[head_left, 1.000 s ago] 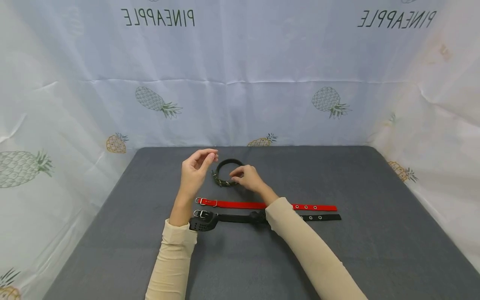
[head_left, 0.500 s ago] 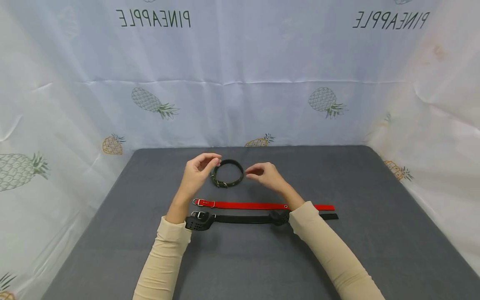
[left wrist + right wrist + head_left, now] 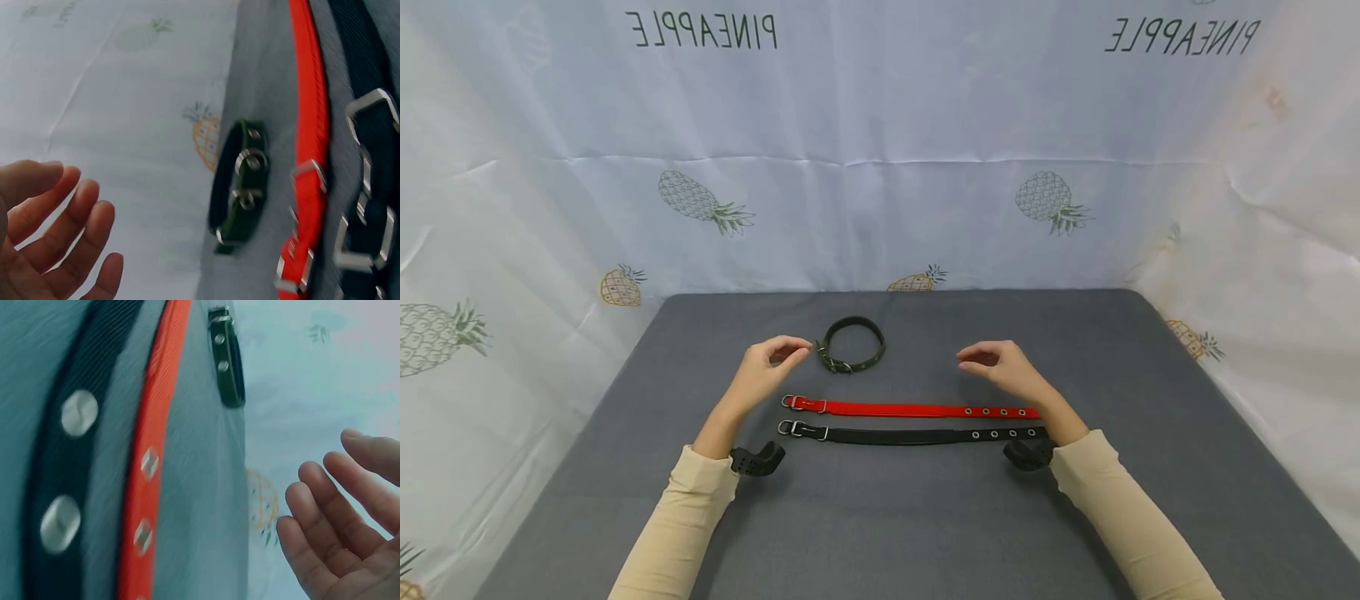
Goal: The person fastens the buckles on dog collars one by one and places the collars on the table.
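A dark green collar stands buckled into a ring at the back of the table; its metal buckle and D-ring show in the left wrist view. My left hand hovers just left of it, fingers loosely bent and holding nothing. Farther off to the right, my right hand is likewise bare, its fingers relaxed above the table. Closer to me a red collar lies stretched out straight, buckle to the left and eyelets to the right. Parallel in front of it lies a black collar, its right end partly behind the right wrist.
The grey table ends at the back against a white curtain printed with pineapples. More curtain hangs on both sides. A black wrist camera sits on the left wrist, another black camera on the right.
Both hands have drawn away from the green ring: the right hand moved off to the right, the left hand back and to the left. The green collar stays in place.
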Available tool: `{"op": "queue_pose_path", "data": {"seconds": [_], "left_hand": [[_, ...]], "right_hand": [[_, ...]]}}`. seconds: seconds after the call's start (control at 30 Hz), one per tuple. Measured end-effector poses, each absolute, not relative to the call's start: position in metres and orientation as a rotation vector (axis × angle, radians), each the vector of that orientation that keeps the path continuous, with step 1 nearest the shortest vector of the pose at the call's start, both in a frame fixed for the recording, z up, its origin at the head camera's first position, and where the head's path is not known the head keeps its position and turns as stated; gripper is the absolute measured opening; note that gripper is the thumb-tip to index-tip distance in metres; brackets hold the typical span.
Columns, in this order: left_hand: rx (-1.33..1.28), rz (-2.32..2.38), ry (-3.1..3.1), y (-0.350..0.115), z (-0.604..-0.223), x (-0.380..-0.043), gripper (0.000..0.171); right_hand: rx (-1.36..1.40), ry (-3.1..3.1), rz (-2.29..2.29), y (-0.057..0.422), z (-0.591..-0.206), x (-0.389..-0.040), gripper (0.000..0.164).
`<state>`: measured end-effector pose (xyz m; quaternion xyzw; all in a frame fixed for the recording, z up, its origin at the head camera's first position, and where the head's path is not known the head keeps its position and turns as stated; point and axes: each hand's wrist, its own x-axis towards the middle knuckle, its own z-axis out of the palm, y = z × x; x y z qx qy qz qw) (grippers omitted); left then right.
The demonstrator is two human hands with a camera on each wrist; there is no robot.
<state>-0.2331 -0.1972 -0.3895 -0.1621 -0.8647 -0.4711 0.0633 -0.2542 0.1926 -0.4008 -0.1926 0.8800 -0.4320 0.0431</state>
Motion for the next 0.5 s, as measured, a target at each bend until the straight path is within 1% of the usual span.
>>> {"op": "queue_pose_path", "data": {"seconds": [0.27,0.5], "left_hand": [[-0.478,-1.359,-2.714,-0.21,-0.402,-0.227,0.026],[-0.474,-1.283,-2.8,-0.214,-0.414,-0.229,0.026]], "right_hand": [[-0.57,2.714,-1.257,0.235,-0.413,-0.24,0.033],[-0.55,2.721,-1.225,0.256,-0.416,-0.234,0.033]]}}
